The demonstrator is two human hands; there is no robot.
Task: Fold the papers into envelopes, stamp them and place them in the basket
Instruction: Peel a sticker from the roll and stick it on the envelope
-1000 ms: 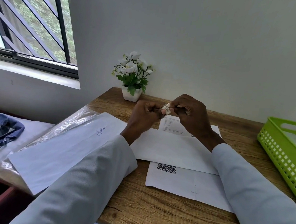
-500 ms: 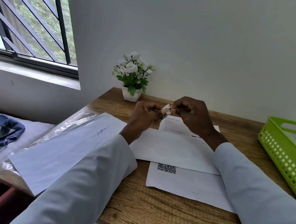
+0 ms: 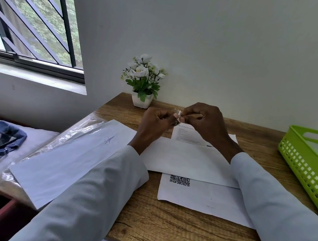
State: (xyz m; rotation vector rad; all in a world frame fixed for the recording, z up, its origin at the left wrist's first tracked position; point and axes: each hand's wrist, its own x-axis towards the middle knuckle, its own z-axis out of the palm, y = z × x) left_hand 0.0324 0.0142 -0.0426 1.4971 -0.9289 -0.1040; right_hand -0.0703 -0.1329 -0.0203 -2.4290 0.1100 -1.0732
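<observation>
— What are the hands doing?
— At centre frame, the left hand [image 3: 155,123] and right hand [image 3: 204,120] both pinch one small stamp [image 3: 178,115], raised above the desk [image 3: 165,233].
— And the paperwork?
— An envelope [image 3: 187,160] lies below them, over a sheet [image 3: 201,196]. The green basket [image 3: 305,164] sits at right edge.

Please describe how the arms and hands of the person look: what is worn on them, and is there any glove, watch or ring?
Both arms are covered by long, loose sleeves of plain pale blue-grey cloth, without pattern or marking; the left sleeve and right sleeve end at the wrists. The left hand and right hand are bare: no gloves, and no watch or ring shows from this view.
</observation>
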